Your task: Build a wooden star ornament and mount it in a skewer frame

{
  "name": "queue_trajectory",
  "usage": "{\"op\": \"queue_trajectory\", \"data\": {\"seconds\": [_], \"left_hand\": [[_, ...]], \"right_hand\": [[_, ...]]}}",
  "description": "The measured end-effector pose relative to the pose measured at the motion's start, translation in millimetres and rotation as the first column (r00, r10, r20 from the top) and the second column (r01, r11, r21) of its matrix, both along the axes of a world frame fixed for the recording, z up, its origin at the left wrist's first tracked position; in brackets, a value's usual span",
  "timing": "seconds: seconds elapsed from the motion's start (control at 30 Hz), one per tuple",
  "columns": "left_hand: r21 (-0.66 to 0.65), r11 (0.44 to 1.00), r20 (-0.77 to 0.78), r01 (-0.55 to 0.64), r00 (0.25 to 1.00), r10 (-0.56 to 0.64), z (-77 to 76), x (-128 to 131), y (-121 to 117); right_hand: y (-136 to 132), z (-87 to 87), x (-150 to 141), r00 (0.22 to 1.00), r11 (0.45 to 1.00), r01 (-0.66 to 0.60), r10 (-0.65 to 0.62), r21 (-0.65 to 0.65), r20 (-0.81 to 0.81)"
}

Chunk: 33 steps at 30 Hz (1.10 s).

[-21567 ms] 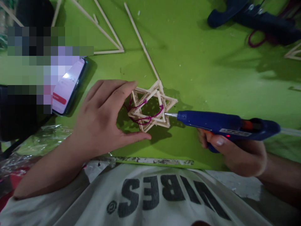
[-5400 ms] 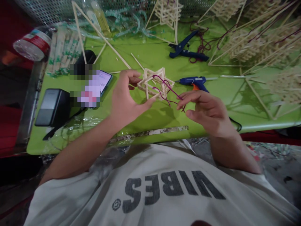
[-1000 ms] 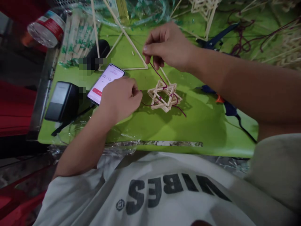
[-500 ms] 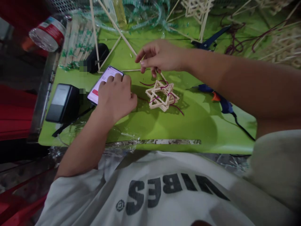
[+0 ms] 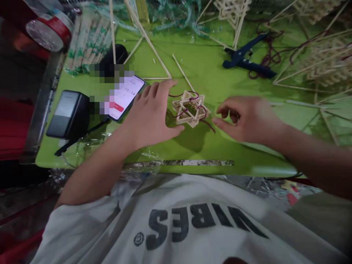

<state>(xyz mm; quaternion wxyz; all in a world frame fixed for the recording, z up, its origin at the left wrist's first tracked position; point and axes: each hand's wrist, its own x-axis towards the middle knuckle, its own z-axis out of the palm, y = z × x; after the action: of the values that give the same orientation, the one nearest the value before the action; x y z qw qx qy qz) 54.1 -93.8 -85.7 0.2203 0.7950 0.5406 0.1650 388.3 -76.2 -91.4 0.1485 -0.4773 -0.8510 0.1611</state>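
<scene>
A small star built of thin wooden sticks lies on the green table, with purple cord threaded through it. My left hand rests just left of the star, fingers stretched out and apart, holding nothing. My right hand hovers just right of the star near the loose cord end, fingers loosely curled with thumb and forefinger apart, and nothing is visible in them.
A lit phone and a black adapter lie at the left. Blue pliers with purple cord lie behind. Stick frames crowd the right and back. A plastic bottle is at the top left.
My left hand left the phone and opened beside the star. My right hand dropped from above the star to its right side, covering the glue gun. The star stayed put.
</scene>
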Motion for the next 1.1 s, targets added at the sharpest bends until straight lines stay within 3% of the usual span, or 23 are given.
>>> {"op": "queue_trajectory", "data": {"seconds": [0.13, 0.27, 0.4, 0.7, 0.93, 1.03, 1.1], "left_hand": [[0.018, 0.999, -0.043, -0.05, 0.998, 0.05, -3.3, 5.4, 2.8], [-0.051, 0.997, 0.023, -0.055, 0.998, 0.056, -9.5, 3.8, 9.7], [-0.085, 0.995, 0.054, -0.044, 0.997, 0.049, -11.0, 0.6, 12.1], [-0.085, 0.996, 0.029, -0.023, 0.999, 0.025, -10.0, -1.3, 10.5], [-0.097, 0.995, 0.025, -0.035, 0.999, 0.038, -13.5, -3.5, 11.7], [-0.084, 0.996, 0.026, -0.024, 0.999, 0.026, -13.5, -4.4, 11.2], [-0.071, 0.997, 0.029, -0.021, 0.999, 0.023, -13.7, -4.8, 10.9]], "right_hand": [[-36.8, -35.8, 8.9, 0.973, 0.996, -0.057, 0.038, 0.076, 0.23], [-42.6, -45.7, -3.3, 0.955, 0.994, -0.09, 0.067, 0.065, 0.289], [-34.0, -38.8, -5.9, 0.933, 0.995, -0.091, 0.068, 0.05, 0.353], [-18.5, -8.8, 28.5, 0.979, 0.986, 0.052, -0.083, 0.161, 0.188], [-14.2, -10.4, 41.3, 0.93, 0.995, 0.037, -0.067, 0.089, 0.361], [-14.1, -5.0, 48.2, 0.891, 0.975, 0.199, -0.222, 0.099, 0.397], [-15.9, -0.3, 55.2, 0.798, 0.929, 0.351, -0.362, 0.117, 0.481]]}}
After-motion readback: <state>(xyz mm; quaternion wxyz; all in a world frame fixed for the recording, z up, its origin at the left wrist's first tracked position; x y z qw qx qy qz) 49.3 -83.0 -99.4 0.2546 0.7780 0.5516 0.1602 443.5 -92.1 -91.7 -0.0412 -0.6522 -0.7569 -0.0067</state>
